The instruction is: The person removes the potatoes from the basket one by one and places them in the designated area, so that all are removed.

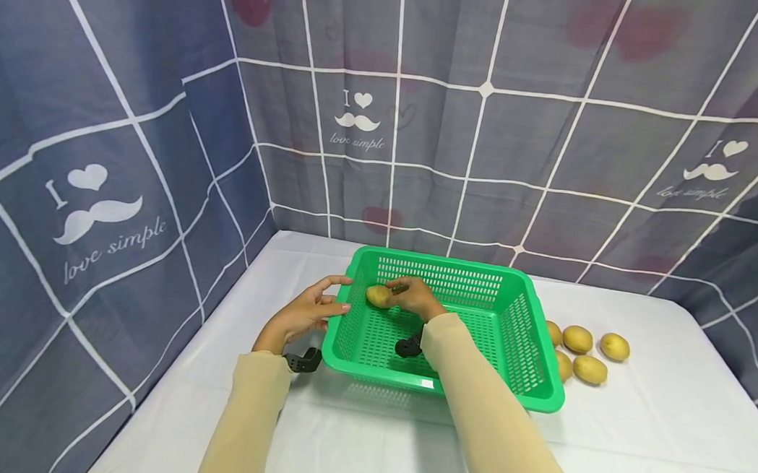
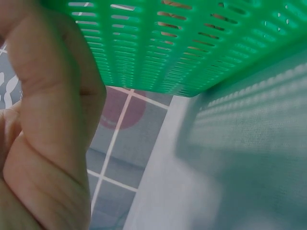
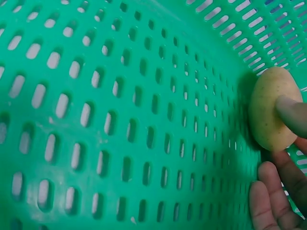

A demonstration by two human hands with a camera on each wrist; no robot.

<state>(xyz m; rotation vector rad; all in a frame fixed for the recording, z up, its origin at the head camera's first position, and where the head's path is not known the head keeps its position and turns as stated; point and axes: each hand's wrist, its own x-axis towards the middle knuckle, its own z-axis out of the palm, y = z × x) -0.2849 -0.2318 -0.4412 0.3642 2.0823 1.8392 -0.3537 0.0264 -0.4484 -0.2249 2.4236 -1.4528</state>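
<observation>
A green slotted plastic basket [image 1: 435, 384] stands on the white-covered table. Inside it, near the far left corner, my right hand [image 1: 416, 297] holds a potato [image 1: 378, 296] between thumb and fingers. The right wrist view shows the thumb across the pale yellow potato [image 3: 268, 110], close over the slotted floor by a side wall. At the basket's left rim is my left hand [image 1: 309, 310], its fingers relaxed and spread, fingertips right at the edge. In the left wrist view, those fingers [image 2: 53, 96] lie beside the basket's outer wall [image 2: 144, 43].
Several potatoes [image 1: 577, 339] lie on the table [image 1: 654, 420] just right of the basket, some partly hidden by its rim. A grey-blue curtain [image 1: 438, 124] with white lines hangs behind and along the left side.
</observation>
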